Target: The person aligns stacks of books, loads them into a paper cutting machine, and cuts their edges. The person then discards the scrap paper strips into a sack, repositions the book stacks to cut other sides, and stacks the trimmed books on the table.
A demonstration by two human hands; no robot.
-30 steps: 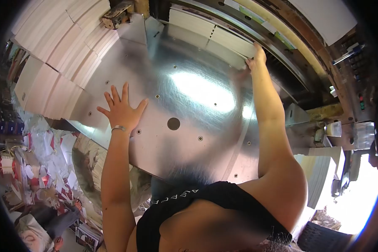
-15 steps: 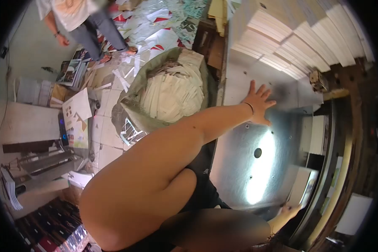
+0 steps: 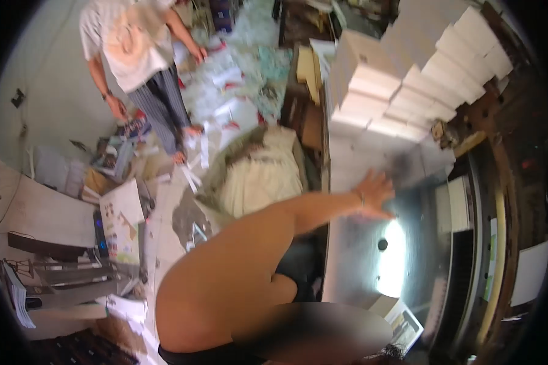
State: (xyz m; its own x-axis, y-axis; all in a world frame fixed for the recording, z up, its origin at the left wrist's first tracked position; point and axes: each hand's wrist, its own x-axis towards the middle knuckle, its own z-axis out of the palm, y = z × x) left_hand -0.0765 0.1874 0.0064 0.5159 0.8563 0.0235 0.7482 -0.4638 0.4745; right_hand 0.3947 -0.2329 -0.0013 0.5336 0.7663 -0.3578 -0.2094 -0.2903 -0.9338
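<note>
My left hand (image 3: 374, 194) reaches over the shiny metal tabletop (image 3: 353, 261) with its fingers spread and nothing in them. It is slightly blurred, and I cannot tell whether it touches the metal. A band circles that wrist. Low on the right, a small block of paper or book (image 3: 405, 322) with a printed picture on its face shows at the tabletop's near end. A dark blurred patch covers part of it. My right hand is hidden from sight there, so its hold on the block does not show.
Stacks of pale paper blocks (image 3: 402, 91) stand at the tabletop's far end. A sack of paper strips (image 3: 262, 176) sits left of the table. Another person (image 3: 137, 55) stands on the scrap-strewn floor. Dark machine rails (image 3: 481, 243) run along the right.
The camera view has tilted upward, so the scene sits lower. The block that my right hand gripped has come nearer to me and turned; that hand has left sight. My left hand stays spread.
</note>
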